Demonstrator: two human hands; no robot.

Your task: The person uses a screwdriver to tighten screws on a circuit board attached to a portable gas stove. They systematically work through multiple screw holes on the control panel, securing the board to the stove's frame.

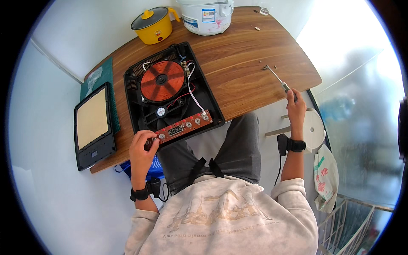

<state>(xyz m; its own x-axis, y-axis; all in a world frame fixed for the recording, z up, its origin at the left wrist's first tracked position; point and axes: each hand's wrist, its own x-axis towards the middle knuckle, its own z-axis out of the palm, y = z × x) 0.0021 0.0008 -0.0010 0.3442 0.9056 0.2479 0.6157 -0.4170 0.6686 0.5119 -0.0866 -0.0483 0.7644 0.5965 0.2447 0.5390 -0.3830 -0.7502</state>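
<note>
An opened induction cooker base [210, 100] lies on the wooden table in front of me, with its round copper coil [151, 85] exposed. At its near edge is a reddish-brown control board [190, 126] with a small display and several round buttons. A white ribbon cable [194, 95] runs to the board. My left hand [142, 148] is closed on the board's left end, its fingertips partly hidden. Over the table's right edge, my right hand [296, 106] grips a screwdriver [277, 78] by the handle. The screwdriver's tip is at a few small screws [264, 68] on the tabletop.
The cooker's detached top panel [94, 117] rests at the left on a green mat [108, 70]. A yellow pot [155, 33] and a white rice cooker [208, 19] stand at the back. A white stool [312, 127] is beyond the table's right edge.
</note>
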